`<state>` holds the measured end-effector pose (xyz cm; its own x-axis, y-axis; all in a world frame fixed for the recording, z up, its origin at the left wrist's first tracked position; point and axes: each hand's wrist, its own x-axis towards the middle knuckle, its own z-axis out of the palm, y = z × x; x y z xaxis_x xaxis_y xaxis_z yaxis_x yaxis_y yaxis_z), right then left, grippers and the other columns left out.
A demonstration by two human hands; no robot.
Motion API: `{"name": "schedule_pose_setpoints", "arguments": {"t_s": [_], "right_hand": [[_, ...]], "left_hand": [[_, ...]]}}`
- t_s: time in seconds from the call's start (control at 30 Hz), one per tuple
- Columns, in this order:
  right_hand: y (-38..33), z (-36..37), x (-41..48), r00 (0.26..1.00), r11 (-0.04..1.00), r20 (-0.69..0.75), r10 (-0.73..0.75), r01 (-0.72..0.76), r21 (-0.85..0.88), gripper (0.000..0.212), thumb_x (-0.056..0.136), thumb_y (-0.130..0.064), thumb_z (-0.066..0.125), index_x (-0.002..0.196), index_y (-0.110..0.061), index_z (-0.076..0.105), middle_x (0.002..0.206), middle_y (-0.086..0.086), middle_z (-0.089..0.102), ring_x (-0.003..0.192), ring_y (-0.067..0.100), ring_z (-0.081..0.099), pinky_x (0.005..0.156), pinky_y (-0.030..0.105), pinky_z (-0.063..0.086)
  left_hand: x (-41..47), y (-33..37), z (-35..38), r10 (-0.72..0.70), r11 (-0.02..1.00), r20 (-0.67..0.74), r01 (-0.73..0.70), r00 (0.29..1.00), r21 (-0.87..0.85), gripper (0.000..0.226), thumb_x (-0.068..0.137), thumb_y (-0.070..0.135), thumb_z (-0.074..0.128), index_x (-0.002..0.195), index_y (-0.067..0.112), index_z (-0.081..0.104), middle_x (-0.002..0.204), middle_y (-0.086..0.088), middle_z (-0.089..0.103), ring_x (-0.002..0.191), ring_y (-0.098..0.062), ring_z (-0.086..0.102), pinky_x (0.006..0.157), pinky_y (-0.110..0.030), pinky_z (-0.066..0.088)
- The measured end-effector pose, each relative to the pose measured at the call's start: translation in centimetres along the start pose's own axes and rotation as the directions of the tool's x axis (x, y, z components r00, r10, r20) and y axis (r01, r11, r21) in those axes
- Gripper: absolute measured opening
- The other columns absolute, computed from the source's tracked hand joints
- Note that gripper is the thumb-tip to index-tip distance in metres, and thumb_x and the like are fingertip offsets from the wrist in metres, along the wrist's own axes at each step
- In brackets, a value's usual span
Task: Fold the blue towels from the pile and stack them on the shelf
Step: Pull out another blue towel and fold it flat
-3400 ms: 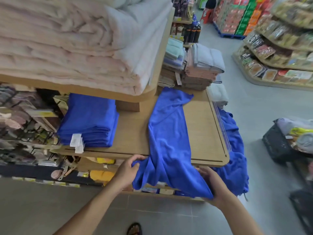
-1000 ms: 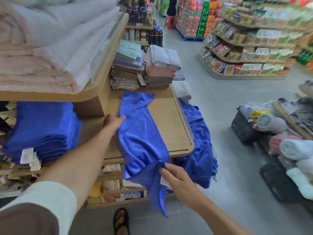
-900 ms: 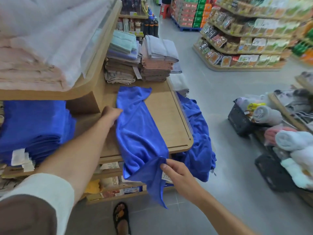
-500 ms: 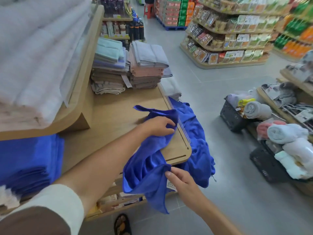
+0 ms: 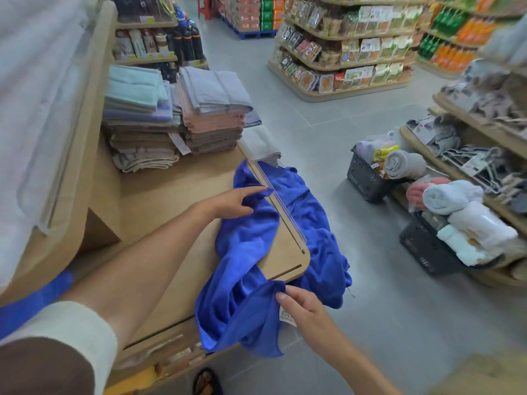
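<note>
**Head camera: two hands on one blue towel**

A blue towel [image 5: 246,238] lies bunched up on the wooden shelf [image 5: 171,212], near the front right corner. Part of it lies on the board. The rest hangs down over the front edge.

The left hand [image 5: 228,203] rests on the top part of the towel. Its fingers are straight and reach toward the right edge of the shelf. They are not closed round anything. The right hand [image 5: 302,307] is lower down, in front of the shelf. Its thumb and fingers pinch a fold of the hanging part of the towel. A small white label [image 5: 286,317] peeks out from under this hand.

The pile [image 5: 310,212] of more blue towels hangs off the right side of the shelf, just beside the towel in the hands. A clear plastic strip [image 5: 281,206] runs along that side of the shelf. Low on the far left a bit of a blue stack [image 5: 31,306] shows, but it is blurred.

At the back of the shelf stand two stacks of folded towels. One has a pale green top [image 5: 137,89] and one has a grey top [image 5: 214,89]. On the grey floor [image 5: 370,323] to the right stand black baskets [image 5: 366,179] with rolled towels [image 5: 450,195]. A sandal [image 5: 206,383] shows at the bottom edge.
</note>
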<state>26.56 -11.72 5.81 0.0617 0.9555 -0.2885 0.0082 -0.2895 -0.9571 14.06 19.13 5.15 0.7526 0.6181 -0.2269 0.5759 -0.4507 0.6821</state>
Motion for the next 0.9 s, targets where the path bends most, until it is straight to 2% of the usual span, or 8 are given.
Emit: {"name": "schedule_pose_setpoints", "arguments": {"t_s": [0.13,0.2,0.27,0.33,0.4,0.53,0.77,0.9], "right_hand": [[-0.5,0.3,0.6,1.0,1.0,0.003,0.005,-0.005,-0.002,0.028,0.107,-0.011,0.049,0.091,0.0,0.068,0.085,-0.003,0.067,0.083,0.01,0.06,0.079,0.026,0.048],[-0.7,0.3,0.7,1.0,1.0,-0.001,0.013,-0.013,0.007,0.028,0.107,-0.01,0.048,0.088,-0.007,0.069,0.083,-0.005,0.067,0.081,0.008,0.061,0.078,0.023,0.048],[-0.8,0.3,0.9,1.0,1.0,0.0,0.026,-0.026,0.018,0.029,0.107,-0.011,0.048,0.087,-0.008,0.068,0.082,-0.005,0.067,0.079,0.008,0.061,0.076,0.023,0.048],[-1.0,0.3,0.9,1.0,0.999,0.004,0.031,-0.031,0.015,0.029,0.107,-0.012,0.048,0.086,-0.007,0.067,0.08,-0.006,0.065,0.078,0.008,0.06,0.075,0.022,0.047],[-1.0,0.3,1.0,1.0,1.0,-0.001,0.03,-0.03,0.003,0.028,0.107,-0.012,0.048,0.088,-0.002,0.067,0.082,-0.004,0.065,0.08,0.009,0.06,0.077,0.024,0.048],[-0.9,0.2,1.1,1.0,1.0,-0.016,0.021,-0.021,0.004,0.027,0.107,-0.011,0.049,0.092,0.003,0.067,0.085,-0.001,0.065,0.085,0.011,0.06,0.082,0.028,0.048],[-1.1,-0.1,0.6,1.0,1.0,0.003,0.017,-0.017,-0.005,0.029,0.107,-0.019,0.049,0.093,-0.014,0.073,0.089,-0.003,0.069,0.088,0.011,0.064,0.079,0.031,0.052],[-1.6,-0.1,-0.1,0.999,1.0,0.033,0.013,-0.013,-0.024,0.028,0.103,-0.03,0.049,0.094,-0.028,0.075,0.09,-0.01,0.071,0.09,0.008,0.065,0.08,0.034,0.051]], "left_hand": [[1.7,0.9,0.8,-0.071,0.961,-0.278,-0.008,0.958,-0.276,0.071,0.078,-0.021,0.036,0.142,0.006,0.052,0.141,-0.011,0.058,0.129,-0.023,0.055,0.099,-0.024,0.043],[2.5,1.0,0.6,-0.258,0.865,-0.392,0.03,0.883,-0.502,0.057,0.084,-0.018,0.032,0.127,0.005,0.062,0.134,-0.014,0.062,0.111,-0.031,0.063,0.088,-0.036,0.051],[3.1,0.5,0.6,-0.388,0.829,-0.409,0.118,0.826,-0.547,0.04,0.094,-0.006,0.038,0.115,0.012,0.067,0.125,-0.012,0.067,0.088,-0.026,0.064,0.075,-0.042,0.055],[3.6,0.0,0.3,-0.341,0.897,-0.371,0.182,0.864,-0.402,0.029,0.097,0.004,0.051,0.119,0.009,0.069,0.117,-0.013,0.071,0.085,-0.02,0.062,0.078,-0.036,0.054],[3.8,0.2,0.3,-0.236,0.956,-0.269,0.174,0.934,-0.235,0.041,0.092,0.012,0.067,0.132,0.009,0.062,0.114,-0.009,0.07,0.094,-0.017,0.062,0.086,-0.028,0.049],[3.9,1.2,0.6,-0.167,0.968,-0.241,0.206,0.956,0.146,0.064,0.081,0.032,0.076,0.139,0.025,0.05,0.102,0.005,0.062,0.102,-0.022,0.064,0.089,-0.038,0.053],[3.9,1.9,0.0,-0.155,0.946,-0.331,0.236,0.931,0.222,0.019,0.082,0.024,0.07,0.101,0.025,0.071,0.111,-0.001,0.067,0.105,-0.025,0.062,0.087,-0.039,0.054],[3.9,2.3,-0.2,-0.111,0.957,-0.224,0.165,0.968,0.24,0.053,0.084,0.019,0.068,0.135,0.023,0.055,0.127,0.001,0.063,0.116,-0.024,0.06,0.094,-0.041,0.052]]}}
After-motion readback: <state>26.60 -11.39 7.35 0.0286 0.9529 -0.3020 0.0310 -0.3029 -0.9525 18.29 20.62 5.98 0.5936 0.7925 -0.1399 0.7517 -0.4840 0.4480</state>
